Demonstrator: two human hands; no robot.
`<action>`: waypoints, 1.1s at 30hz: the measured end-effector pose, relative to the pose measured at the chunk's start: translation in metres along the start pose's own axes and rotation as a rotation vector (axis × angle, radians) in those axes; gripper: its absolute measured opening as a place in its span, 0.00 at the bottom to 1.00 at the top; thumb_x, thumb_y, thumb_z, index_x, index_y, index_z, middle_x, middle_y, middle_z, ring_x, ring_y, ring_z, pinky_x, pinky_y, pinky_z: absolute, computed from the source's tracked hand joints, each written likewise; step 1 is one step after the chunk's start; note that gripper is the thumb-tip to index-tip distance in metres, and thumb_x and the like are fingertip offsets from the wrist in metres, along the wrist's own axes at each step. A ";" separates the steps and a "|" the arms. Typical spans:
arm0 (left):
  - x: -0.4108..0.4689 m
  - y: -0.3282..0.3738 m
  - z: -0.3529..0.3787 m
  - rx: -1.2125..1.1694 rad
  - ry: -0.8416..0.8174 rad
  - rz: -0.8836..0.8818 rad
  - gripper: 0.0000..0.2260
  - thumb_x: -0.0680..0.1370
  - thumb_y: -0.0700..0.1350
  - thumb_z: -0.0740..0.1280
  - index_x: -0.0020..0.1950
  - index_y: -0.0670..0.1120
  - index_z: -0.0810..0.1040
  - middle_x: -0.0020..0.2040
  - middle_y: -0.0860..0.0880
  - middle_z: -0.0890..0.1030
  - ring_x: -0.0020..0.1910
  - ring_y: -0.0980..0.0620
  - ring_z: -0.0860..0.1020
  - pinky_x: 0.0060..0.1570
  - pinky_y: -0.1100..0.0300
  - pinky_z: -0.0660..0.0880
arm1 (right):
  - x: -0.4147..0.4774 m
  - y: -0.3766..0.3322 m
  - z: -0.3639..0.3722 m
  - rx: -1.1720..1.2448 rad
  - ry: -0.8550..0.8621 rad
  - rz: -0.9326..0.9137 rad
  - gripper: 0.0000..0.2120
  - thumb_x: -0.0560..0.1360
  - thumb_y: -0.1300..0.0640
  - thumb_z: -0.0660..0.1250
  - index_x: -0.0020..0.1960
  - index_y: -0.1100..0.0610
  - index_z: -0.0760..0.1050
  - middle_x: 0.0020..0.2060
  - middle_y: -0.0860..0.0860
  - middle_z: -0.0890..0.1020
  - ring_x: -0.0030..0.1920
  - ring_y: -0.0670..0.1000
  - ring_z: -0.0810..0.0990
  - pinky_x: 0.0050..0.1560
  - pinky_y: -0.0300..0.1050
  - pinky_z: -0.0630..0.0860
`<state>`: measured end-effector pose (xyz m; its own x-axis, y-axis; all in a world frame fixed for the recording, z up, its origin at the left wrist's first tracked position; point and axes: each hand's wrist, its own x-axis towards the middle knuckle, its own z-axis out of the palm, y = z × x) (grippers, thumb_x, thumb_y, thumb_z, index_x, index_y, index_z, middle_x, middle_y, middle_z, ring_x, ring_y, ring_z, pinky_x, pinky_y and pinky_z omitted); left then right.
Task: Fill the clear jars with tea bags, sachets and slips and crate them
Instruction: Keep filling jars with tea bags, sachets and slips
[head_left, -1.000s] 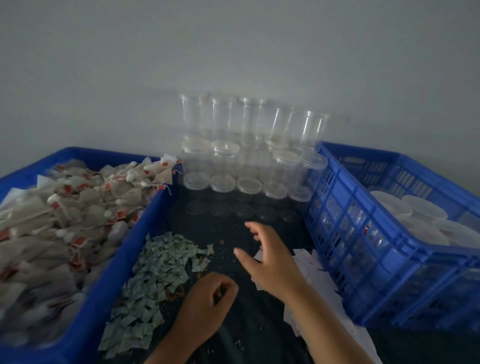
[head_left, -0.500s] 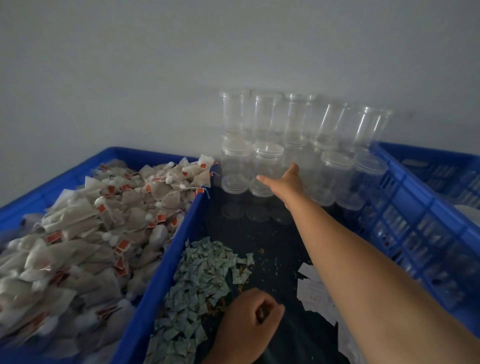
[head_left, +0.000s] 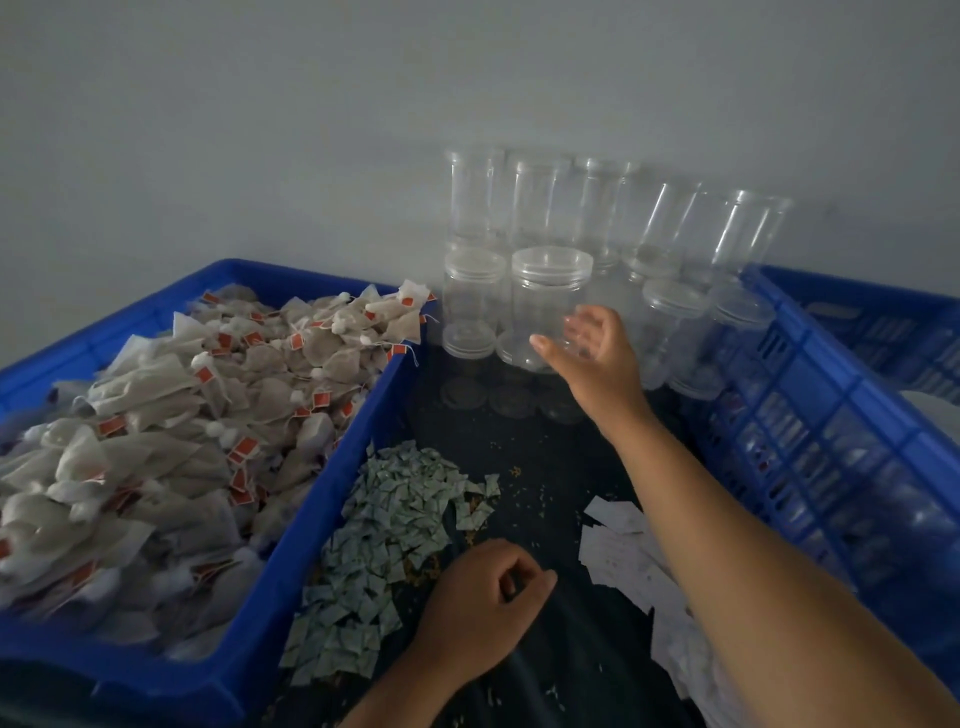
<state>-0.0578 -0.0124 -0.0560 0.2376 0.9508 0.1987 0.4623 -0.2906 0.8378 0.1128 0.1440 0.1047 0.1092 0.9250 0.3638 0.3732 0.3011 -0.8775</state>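
Observation:
My right hand (head_left: 597, 358) reaches forward and grips a clear lidded jar (head_left: 545, 291), lifted slightly out of the stack; my fingers show through its wall. Several more clear jars (head_left: 475, 208) stand stacked in rows against the wall behind it. My left hand (head_left: 478, 597) rests on the dark table with its fingers curled, and nothing shows inside it. Just to its left lies a pile of small green sachets (head_left: 384, 530). White paper slips (head_left: 623, 556) lie under my right forearm. Tea bags (head_left: 208, 415) with red tags fill the crate at left.
The blue crate (head_left: 332, 483) of tea bags takes up the left side. A second blue crate (head_left: 831, 415) stands at the right, with white lids dimly visible at its edge. A grey wall closes the back. Crumbs are scattered on the dark table (head_left: 545, 467).
My right hand reached from the table's middle out to the jar stack and closed round one jar, pulling it forward. The left hand stayed curled beside the sachets.

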 end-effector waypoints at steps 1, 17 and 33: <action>0.000 0.001 0.000 0.007 -0.002 -0.001 0.15 0.80 0.69 0.65 0.44 0.60 0.78 0.47 0.59 0.79 0.45 0.56 0.79 0.44 0.66 0.75 | -0.014 -0.004 -0.004 0.024 -0.015 -0.002 0.35 0.74 0.43 0.82 0.74 0.48 0.70 0.69 0.45 0.79 0.68 0.44 0.79 0.67 0.43 0.78; 0.007 0.029 -0.010 -0.343 0.053 -0.236 0.08 0.85 0.49 0.66 0.54 0.57 0.85 0.51 0.59 0.87 0.52 0.59 0.84 0.50 0.62 0.79 | -0.272 0.045 0.009 0.296 0.263 0.180 0.35 0.70 0.63 0.83 0.72 0.54 0.70 0.61 0.53 0.83 0.59 0.53 0.86 0.56 0.49 0.86; -0.007 0.129 -0.059 0.608 -0.189 0.373 0.23 0.79 0.72 0.61 0.71 0.67 0.72 0.64 0.66 0.76 0.57 0.64 0.75 0.53 0.61 0.72 | -0.276 0.030 0.004 0.260 -0.093 0.106 0.30 0.71 0.56 0.83 0.68 0.45 0.75 0.50 0.49 0.88 0.41 0.47 0.87 0.37 0.35 0.79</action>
<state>-0.0505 -0.0500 0.0811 0.5895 0.7583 0.2784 0.7008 -0.6515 0.2905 0.0901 -0.1013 -0.0238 0.0456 0.9681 0.2464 0.1145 0.2400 -0.9640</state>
